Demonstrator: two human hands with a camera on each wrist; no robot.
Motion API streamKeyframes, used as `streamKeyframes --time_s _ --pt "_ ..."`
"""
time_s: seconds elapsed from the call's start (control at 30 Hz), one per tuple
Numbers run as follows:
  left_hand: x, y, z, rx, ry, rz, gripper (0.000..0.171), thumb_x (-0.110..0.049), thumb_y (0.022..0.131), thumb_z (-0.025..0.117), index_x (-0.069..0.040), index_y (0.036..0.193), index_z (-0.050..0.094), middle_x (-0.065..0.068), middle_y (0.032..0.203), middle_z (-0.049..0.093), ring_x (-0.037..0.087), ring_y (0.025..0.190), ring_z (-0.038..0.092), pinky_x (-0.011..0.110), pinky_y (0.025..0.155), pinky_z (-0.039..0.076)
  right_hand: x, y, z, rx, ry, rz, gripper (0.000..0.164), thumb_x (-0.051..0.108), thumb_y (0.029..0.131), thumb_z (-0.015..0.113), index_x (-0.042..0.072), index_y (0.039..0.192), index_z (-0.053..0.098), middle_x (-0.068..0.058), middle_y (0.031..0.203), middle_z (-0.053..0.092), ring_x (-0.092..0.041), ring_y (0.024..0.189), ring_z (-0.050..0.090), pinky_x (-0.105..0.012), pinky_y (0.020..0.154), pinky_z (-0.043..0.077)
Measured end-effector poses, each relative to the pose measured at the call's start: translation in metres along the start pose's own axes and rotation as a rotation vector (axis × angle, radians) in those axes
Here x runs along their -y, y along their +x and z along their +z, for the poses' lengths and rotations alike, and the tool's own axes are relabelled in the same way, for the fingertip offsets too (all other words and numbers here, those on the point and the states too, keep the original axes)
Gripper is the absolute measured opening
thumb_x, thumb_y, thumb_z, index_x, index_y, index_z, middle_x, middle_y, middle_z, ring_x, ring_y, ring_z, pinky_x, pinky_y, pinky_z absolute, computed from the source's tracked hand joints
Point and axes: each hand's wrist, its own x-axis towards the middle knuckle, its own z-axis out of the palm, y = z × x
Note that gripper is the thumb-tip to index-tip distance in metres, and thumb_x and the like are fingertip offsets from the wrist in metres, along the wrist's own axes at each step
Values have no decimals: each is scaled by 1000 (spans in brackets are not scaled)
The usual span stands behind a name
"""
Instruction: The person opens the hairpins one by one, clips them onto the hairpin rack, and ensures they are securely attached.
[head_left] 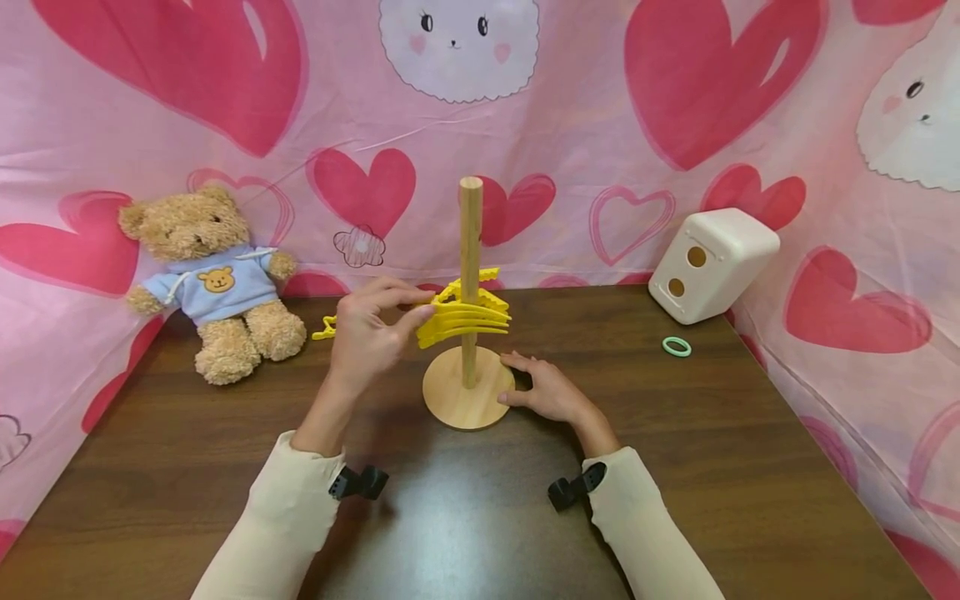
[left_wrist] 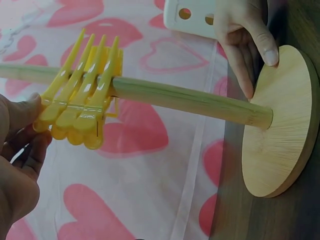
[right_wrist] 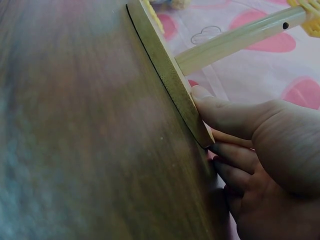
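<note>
A wooden stand with an upright pole (head_left: pixel 470 233) and a round base (head_left: pixel 450 402) stands mid-table. With thumb and fingers, my left hand (head_left: pixel 375 329) pinches a yellow claw hair clip (left_wrist: pixel 80 107) by its handle side. The clip's long teeth lie across the pole, about a third of the way up, with its two sides around the wood. At the base's right edge, my right hand (head_left: pixel 551 392) holds the disc, thumb on the rim and fingers along the side (right_wrist: pixel 280 150). Another small yellow piece (head_left: pixel 325 327) lies behind my left hand, partly hidden.
A teddy bear (head_left: pixel 217 283) in a blue hoodie leans at the back left. A white box with two round holes (head_left: pixel 712 262) stands at the back right, a mint-green ring (head_left: pixel 677 347) before it. Pink heart-patterned cloth (head_left: pixel 585 108) hangs behind the brown table (head_left: pixel 712 450).
</note>
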Motion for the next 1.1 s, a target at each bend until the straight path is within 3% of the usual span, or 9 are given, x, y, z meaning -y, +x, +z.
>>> streamKeyframes --time_s 0.57,0.77,1.1 --pt "-2 0 0 57 -22 -35 20 9 81 79 6 101 77 15 100 72 26 100 65 23 90 48 1 0 0 -7 28 -4 68 24 92 77 0 149 48 -20 154 42 -40 147 28 -56 119 19" --pt "-1 -2 -1 65 -40 -78 21 4 83 79 3 104 76 12 103 71 22 99 64 26 87 51 1 0 -1 -6 26 4 68 24 92 77 0 149 48 -21 154 42 -40 147 28 -56 119 19" --pt "0 -4 -1 79 -96 -113 22 2 86 78 3 107 75 11 106 70 19 92 62 20 77 52 0 0 1 -4 22 8 68 25 93 76 2 150 48 -20 155 41 -44 147 27 -58 118 20"
